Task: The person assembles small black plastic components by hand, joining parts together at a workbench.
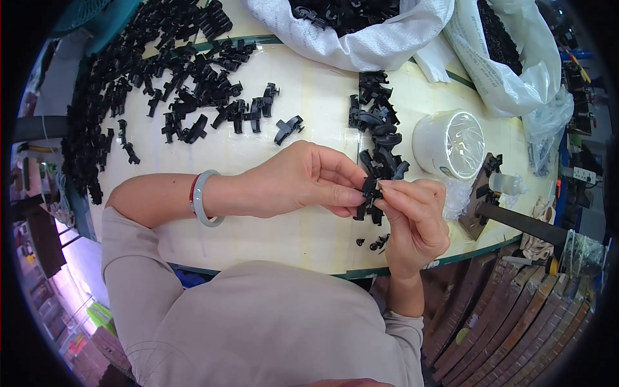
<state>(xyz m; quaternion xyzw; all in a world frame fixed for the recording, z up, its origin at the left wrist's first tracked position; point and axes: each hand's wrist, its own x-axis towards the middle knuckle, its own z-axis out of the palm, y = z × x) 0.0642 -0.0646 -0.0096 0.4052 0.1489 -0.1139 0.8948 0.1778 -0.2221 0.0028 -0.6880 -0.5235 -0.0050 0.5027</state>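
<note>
A small black plastic part (369, 191) is held up between my two hands over the right half of the table. My left hand (303, 180) grips it between thumb and fingers, reaching in from the left. From the right, my right hand (416, 216) pinches at its edge with thumb and forefinger; a tiny piece may be between those fingertips, but I cannot make it out. Just beyond lies a column of black curved parts (380, 129). Several tiny black pieces (380, 243) rest on the table near my right hand.
Many loose black parts (193, 84) spread over the table's left and far side. A white woven sack (348, 51) of black parts stands at the back, with another white bag (516, 84) beside it. To the right are a white round tub (445, 142) and a small clear bottle (507, 184).
</note>
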